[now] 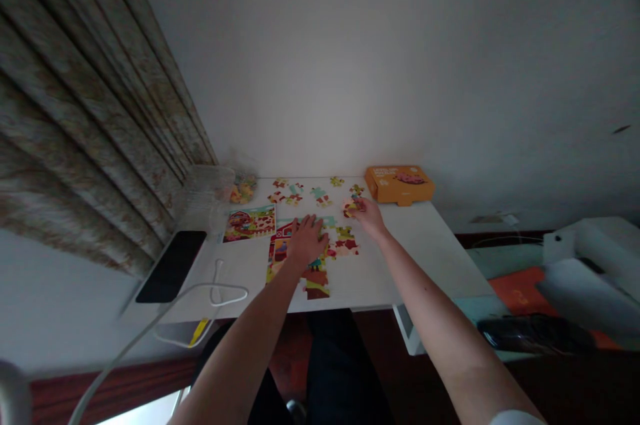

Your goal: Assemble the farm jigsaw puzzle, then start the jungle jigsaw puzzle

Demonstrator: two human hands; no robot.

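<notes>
My right hand [369,217] is the nearer to the jigsaw piece [351,209], which lies just left of the palm; its fingers [358,202] appear to pinch it, long axis unresolved. My left hand [306,240] rests spread flat on the partly joined farm puzzle [316,282], well apart from the orange puzzle box [399,185].

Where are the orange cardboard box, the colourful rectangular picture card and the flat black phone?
Orange cardboard box [399,185]: head view, on its top face.
Colourful rectangular picture card [249,224]: head view, on its printed middle.
Flat black phone [171,266]: head view, on its dark face.
</notes>
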